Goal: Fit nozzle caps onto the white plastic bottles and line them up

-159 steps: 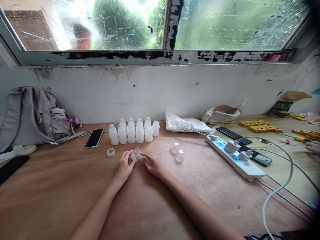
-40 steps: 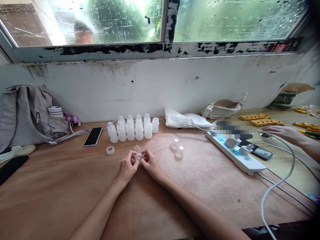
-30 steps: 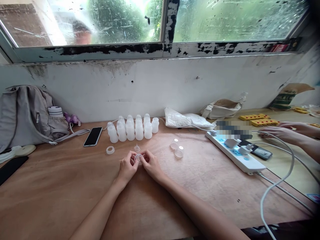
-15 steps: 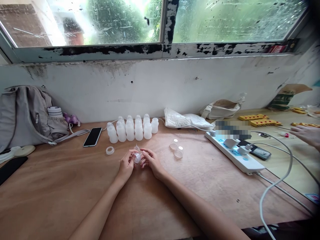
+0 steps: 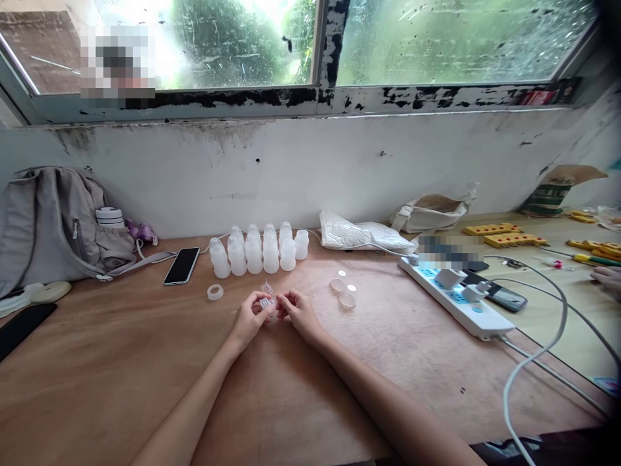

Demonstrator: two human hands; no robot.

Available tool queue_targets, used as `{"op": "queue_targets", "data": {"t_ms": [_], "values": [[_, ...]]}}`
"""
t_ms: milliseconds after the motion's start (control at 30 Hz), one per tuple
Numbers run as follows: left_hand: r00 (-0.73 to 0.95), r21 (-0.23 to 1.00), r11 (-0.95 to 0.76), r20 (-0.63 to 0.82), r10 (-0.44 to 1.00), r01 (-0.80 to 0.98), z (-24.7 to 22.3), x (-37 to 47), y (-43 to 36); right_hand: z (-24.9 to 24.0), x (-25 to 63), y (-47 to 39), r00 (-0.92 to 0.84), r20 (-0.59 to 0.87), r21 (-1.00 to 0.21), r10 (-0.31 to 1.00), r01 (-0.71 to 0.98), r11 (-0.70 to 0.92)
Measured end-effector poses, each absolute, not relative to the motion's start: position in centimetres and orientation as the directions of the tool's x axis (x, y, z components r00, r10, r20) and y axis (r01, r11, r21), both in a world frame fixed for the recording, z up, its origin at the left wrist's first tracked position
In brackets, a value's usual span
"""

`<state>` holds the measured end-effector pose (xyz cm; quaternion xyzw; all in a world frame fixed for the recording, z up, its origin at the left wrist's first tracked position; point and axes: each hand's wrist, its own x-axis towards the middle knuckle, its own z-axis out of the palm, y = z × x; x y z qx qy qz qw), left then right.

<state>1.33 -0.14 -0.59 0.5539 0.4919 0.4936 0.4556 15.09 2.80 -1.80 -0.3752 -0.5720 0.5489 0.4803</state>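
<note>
My left hand (image 5: 250, 318) is closed around a ridged, translucent bottle collar ring (image 5: 266, 302), held just above the table. Close against it, my right hand (image 5: 299, 316) has its fingertips pinched at the ring's right side; whatever they grip there is too small to make out. Just beyond my fingers a clear bottle nipple (image 5: 266, 288) stands on the table. A second collar ring (image 5: 215, 292) lies to the left. To the right are two clear dome caps (image 5: 347, 297). Several frosted baby bottles (image 5: 254, 259) stand in rows behind, most of them with tops on.
A phone (image 5: 182, 266) and a grey backpack (image 5: 53, 220) are at the left. A white plastic bag (image 5: 359, 233) lies by the wall. At the right are a power strip (image 5: 456, 298) with cables, yellow blocks (image 5: 514, 240) and another person's hand (image 5: 606, 277).
My left hand has tilted the collar ring over, and my right fingers have drawn together into a pinch beside it. The other person's hand has moved back toward the right edge.
</note>
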Motion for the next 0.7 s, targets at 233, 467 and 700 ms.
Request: {"op": "queue_targets", "data": {"t_ms": [233,467,700], "values": [[0.039,0.887,-0.275,0.281,0.959,0.370,-1.4,0.4,0.1,-2.7,15.7,4.0,-0.236,0.226,-0.965,0.945,0.076,0.250],[-0.067,0.915,-0.291,0.321,0.945,0.278,-2.3,0.2,0.7,-3.6,15.5,10.2,0.190,0.352,-0.890,0.917,0.371,0.265],[-0.145,0.973,-0.224,0.229,0.963,0.049,-1.5,-0.1,0.8,-3.9,14.7,14.1,0.253,0.310,-0.838,0.916,0.528,0.137]]}}
